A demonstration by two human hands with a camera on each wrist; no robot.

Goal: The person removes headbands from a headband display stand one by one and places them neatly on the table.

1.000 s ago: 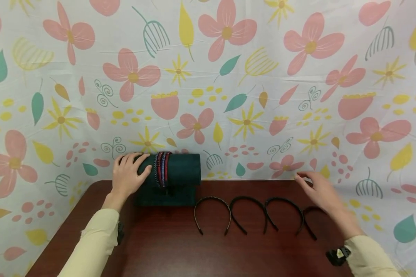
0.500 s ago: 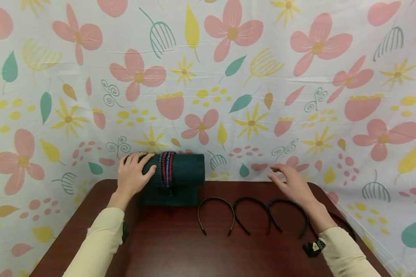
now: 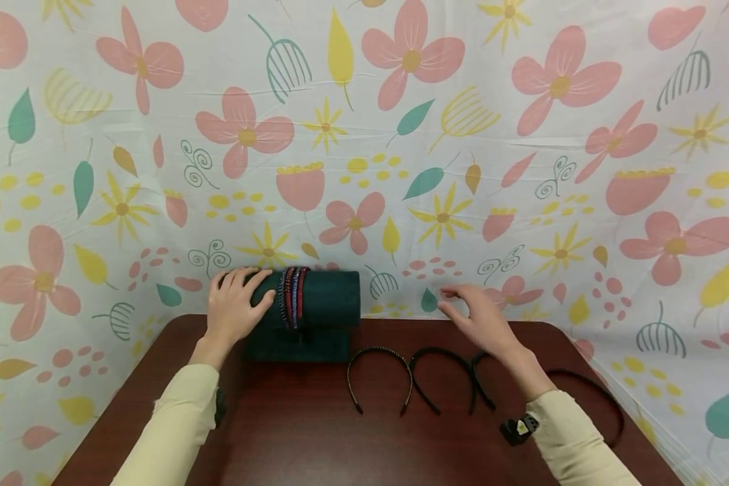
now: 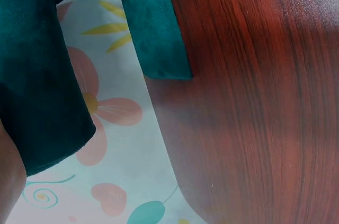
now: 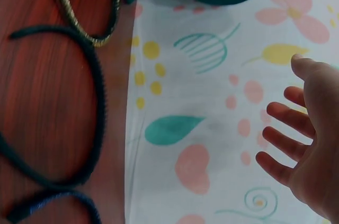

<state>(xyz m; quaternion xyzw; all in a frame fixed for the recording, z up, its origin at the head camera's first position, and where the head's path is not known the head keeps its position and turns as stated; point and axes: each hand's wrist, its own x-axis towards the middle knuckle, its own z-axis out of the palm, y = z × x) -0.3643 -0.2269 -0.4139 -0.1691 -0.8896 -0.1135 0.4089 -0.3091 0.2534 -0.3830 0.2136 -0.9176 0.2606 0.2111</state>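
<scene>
Bracelet stand (image 3: 333, 300) carrying several bracelets (image 3: 293, 298), at the back left of the worktop (image 3: 291, 425); to its front right, four headbands (image 3: 440, 349), the right forearm (image 3: 530, 378) hiding parts of the rightmost two; left grip (image 3: 235, 307) grasping the stand's left end, right grip (image 3: 478, 318) released in the air; compared with the earlier frame, right grip nearer the stand, left grip unchanged upon it

green stand (image 3: 330, 299), upright, striped bracelets (image 3: 293, 298) around it
</scene>
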